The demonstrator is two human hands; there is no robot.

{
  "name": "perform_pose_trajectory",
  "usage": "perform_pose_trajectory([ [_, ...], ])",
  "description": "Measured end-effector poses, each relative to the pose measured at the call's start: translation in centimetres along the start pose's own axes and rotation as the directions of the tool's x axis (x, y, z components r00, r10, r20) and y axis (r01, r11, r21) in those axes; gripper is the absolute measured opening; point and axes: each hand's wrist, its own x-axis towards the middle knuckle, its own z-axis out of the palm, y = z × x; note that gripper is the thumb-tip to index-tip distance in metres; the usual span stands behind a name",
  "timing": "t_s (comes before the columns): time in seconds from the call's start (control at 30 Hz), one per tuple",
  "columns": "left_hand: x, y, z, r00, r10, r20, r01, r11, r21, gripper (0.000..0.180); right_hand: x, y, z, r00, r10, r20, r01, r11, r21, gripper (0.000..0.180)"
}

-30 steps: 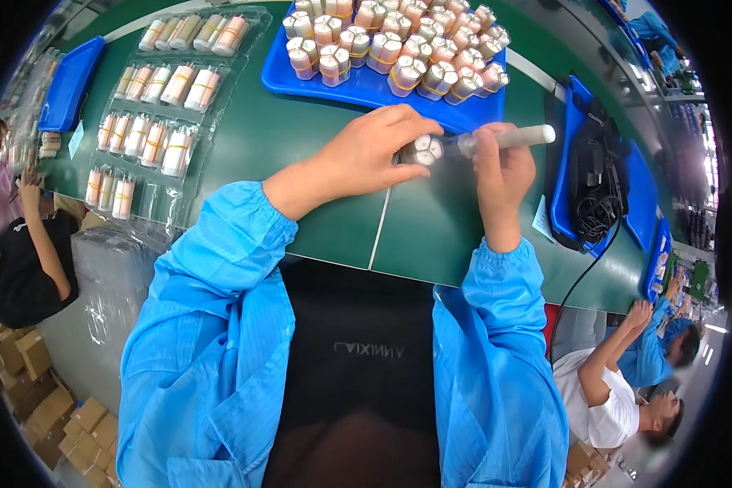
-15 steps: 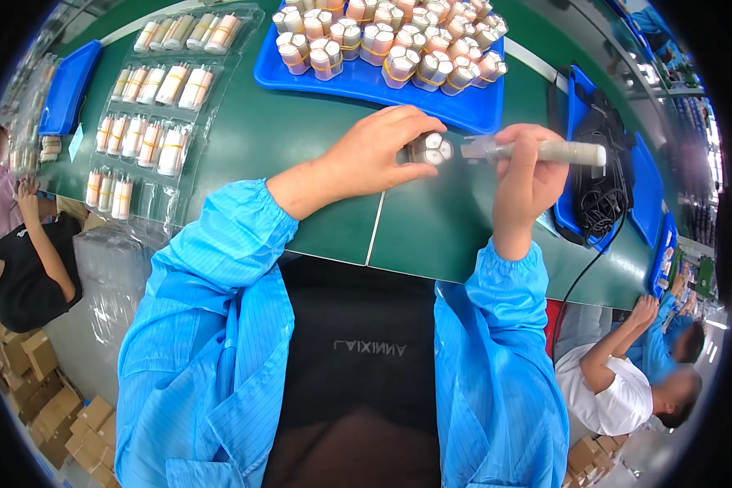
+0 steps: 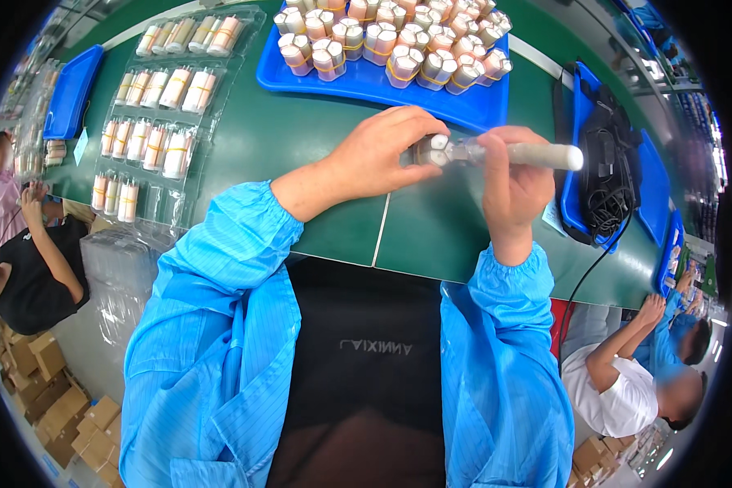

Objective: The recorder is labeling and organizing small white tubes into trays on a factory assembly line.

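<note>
Between the thumb and fingers of my left hand (image 3: 374,154) is a small bundle of white-ended cylinders (image 3: 439,150), its end faces turned toward me. My right hand (image 3: 514,191) is closed around a thick, pale rod-shaped tool (image 3: 555,155) held almost level. The tool's narrower, translucent front end points left and reaches the bundle's right side; blur hides whether they touch. Just beyond my hands, a blue tray (image 3: 342,88) carries many upright bundles (image 3: 403,65) of pale and pinkish cylinders bound with yellow bands.
Clear plastic trays (image 3: 207,114) with rows of banded cylinders lie at the left on the green table (image 3: 301,122). At the right, a blue bin (image 3: 572,195) holds a black bag and cables (image 3: 606,179). Other people sit at both sides; cardboard boxes (image 3: 53,407) lie lower left.
My right hand has moved slightly left, bringing the tool's front end up to the bundle. My left hand keeps its grip on the bundle. The whole view has shifted a little.
</note>
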Motion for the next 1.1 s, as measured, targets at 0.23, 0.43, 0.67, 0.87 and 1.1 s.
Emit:
perform_pose_trajectory([
  [0.23, 0.2, 0.1, -0.2, 1.0, -0.004, 0.02, 0.004, 1.0, 0.003, 0.042, 0.3, -0.5, 0.4, 1.0, 0.025, 0.012, -0.023, 0.987, -0.157, 0.016],
  [0.43, 0.1, 0.2, -0.3, 1.0, -0.003, 0.019, 0.003, 1.0, 0.019, 0.041, 0.1, -0.7, 0.8, 0.996, -0.045, 0.073, 0.061, 0.968, -0.245, 0.016],
  [0.67, 0.1, 0.3, -0.5, 0.998, -0.039, 0.058, 0.037, 0.999, 0.033, 0.043, -0.5, -0.2, 0.7, 0.985, 0.164, -0.05, -0.166, 0.985, -0.048, 0.017],
  [0.87, 0.1, 0.3, -0.5, 0.999, -0.03, 0.043, 0.029, 0.999, 0.021, 0.043, 0.0, -0.7, 0.8, 0.991, -0.101, 0.082, 0.118, 0.966, -0.229, 0.018],
  [1.1, 0.0, 0.5, -0.5, 0.998, 0.025, 0.059, -0.028, 0.998, 0.052, 0.043, 0.5, -1.2, -0.4, 0.941, 0.319, -0.112, -0.28, 0.921, 0.27, 0.015],
])
